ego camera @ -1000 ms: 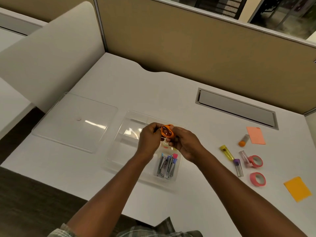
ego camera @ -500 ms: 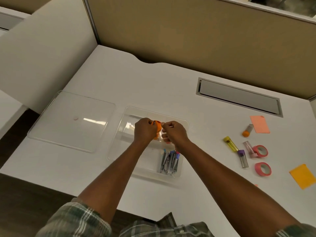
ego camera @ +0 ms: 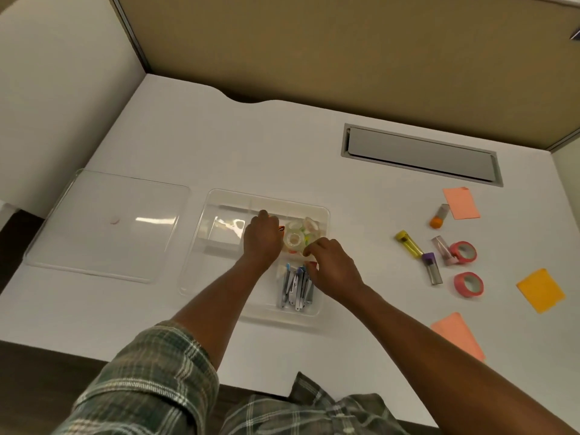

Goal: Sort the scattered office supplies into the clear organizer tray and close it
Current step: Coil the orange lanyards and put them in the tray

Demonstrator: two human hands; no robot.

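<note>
The clear organizer tray (ego camera: 201, 277) lies open on the white desk. My left hand (ego camera: 262, 237) reaches into its middle compartment, fingers curled down on an orange tape roll (ego camera: 281, 228) that only peeks out at the fingertips. Pale tape rolls (ego camera: 295, 240) fill the compartment just right of it. My right hand (ego camera: 332, 268) hovers over the tray's right side with loosely curled fingers and holds nothing I can see. Several grey pens (ego camera: 296, 288) lie in the front right compartment. The clear lid (ego camera: 106, 224) lies flat to the tray's left.
Right of the tray lie two pink tape rolls (ego camera: 463, 252) (ego camera: 468, 284), several small lead tubes (ego camera: 409, 248), an orange-capped tube (ego camera: 439, 216), two pink sticky notes (ego camera: 461, 203) (ego camera: 458, 335) and an orange note (ego camera: 540, 289). A grey cable slot (ego camera: 420, 155) sits behind.
Both hands held the orange roll above the tray; now the left hand has lowered it into the tray and the right hand has let go and drawn back toward me.
</note>
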